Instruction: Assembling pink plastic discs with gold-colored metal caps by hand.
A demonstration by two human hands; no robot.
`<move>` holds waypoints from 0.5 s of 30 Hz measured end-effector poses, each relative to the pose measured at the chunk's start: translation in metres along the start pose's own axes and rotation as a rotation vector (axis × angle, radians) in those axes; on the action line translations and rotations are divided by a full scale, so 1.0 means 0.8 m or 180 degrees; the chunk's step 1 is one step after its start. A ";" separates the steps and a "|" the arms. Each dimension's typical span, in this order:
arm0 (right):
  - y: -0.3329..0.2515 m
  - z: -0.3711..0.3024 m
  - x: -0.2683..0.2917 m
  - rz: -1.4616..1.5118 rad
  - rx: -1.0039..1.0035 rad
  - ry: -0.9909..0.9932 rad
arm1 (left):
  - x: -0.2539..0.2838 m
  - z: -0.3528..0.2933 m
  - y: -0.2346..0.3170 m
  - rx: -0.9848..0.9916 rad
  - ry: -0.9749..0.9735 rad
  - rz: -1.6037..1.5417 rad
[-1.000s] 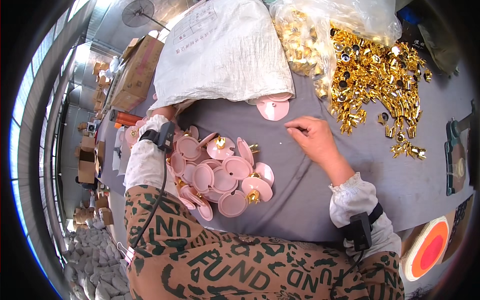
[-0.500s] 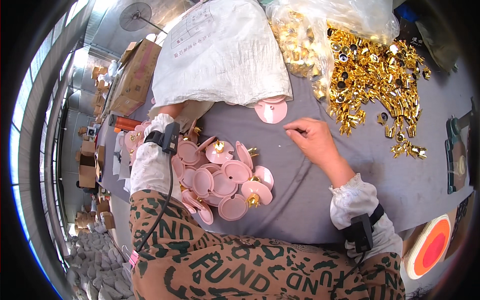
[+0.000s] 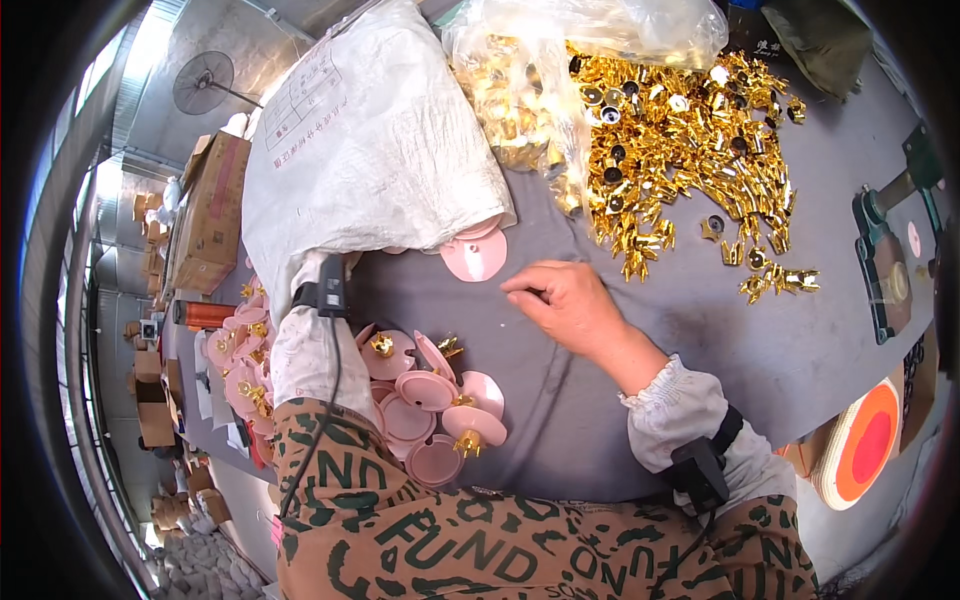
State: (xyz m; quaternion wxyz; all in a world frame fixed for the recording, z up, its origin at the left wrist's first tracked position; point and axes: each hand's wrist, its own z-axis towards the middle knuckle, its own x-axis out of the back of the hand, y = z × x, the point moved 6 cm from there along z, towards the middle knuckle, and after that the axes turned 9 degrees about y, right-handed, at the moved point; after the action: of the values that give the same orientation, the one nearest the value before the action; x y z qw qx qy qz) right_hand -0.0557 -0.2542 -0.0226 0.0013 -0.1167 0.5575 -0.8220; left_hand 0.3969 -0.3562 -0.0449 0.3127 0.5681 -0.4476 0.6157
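My left forearm reaches under the mouth of a white woven sack; the hand itself is hidden inside. Pink round lids show at the sack's edge. My right hand hovers over the grey cloth beside those lids, its fingers curled and thumb near the index finger, with nothing visible in them. Between my arms, close to my lap, lies a pile of pink round lids, some bearing a gold crown-shaped knob.
A heap of gold crown-shaped knobs spreads at the far right, beside a clear plastic bag of more. A green metal hand press stands on the right. More pink lids lie left of my arm, near a cardboard box.
My view has turned, shifting the table leftward in the picture. My left arm has gone further into the sack, its wrist now at the opening. My right hand stays curled near the lids.
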 end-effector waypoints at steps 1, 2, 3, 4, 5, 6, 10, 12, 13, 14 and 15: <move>-0.002 0.000 0.001 0.0043 -0.0001 0.0030 | 0.004 -0.006 0.012 -0.0035 0.0003 -0.0056; -0.002 0.000 0.002 0.0088 -0.0011 0.0064 | 0.006 -0.013 0.023 -0.0049 -0.0003 -0.0115; -0.002 0.001 0.001 0.0097 -0.0003 0.0047 | 0.008 -0.021 0.036 -0.0083 -0.0002 -0.0188; -0.001 0.000 0.001 0.0104 -0.0078 0.0046 | 0.014 -0.030 0.055 -0.0162 -0.0024 -0.0307; 0.002 -0.001 0.001 0.0107 -0.0155 0.0046 | 0.022 -0.040 0.073 -0.0223 -0.0035 -0.0463; 0.004 -0.003 0.001 0.0083 -0.0165 0.0047 | 0.029 -0.053 0.092 -0.0266 -0.0065 -0.0595; -0.012 -0.002 0.005 -0.0262 0.0602 0.0450 | 0.083 -0.119 0.174 -0.0483 -0.0222 -0.1387; -0.025 -0.003 -0.002 -0.0438 0.0808 0.0423 | 0.115 -0.160 0.197 -0.0549 -0.0264 -0.1743; -0.020 -0.003 0.000 -0.0467 0.0721 0.0474 | 0.120 -0.172 0.218 -0.0630 -0.0320 -0.1926; -0.015 -0.004 0.003 -0.0474 0.0644 0.0530 | 0.129 -0.186 0.219 -0.0649 -0.0308 -0.1927; -0.009 -0.008 0.005 -0.0484 0.0650 0.0554 | 0.145 -0.206 0.230 -0.1200 -0.0144 -0.2067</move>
State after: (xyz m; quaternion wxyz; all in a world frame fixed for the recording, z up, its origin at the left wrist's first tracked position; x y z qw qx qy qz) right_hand -0.0599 -0.2460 -0.0175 -0.0975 -0.0861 0.4585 -0.8791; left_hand 0.1447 -0.2952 0.0404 0.5808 0.6264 -0.3564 0.3785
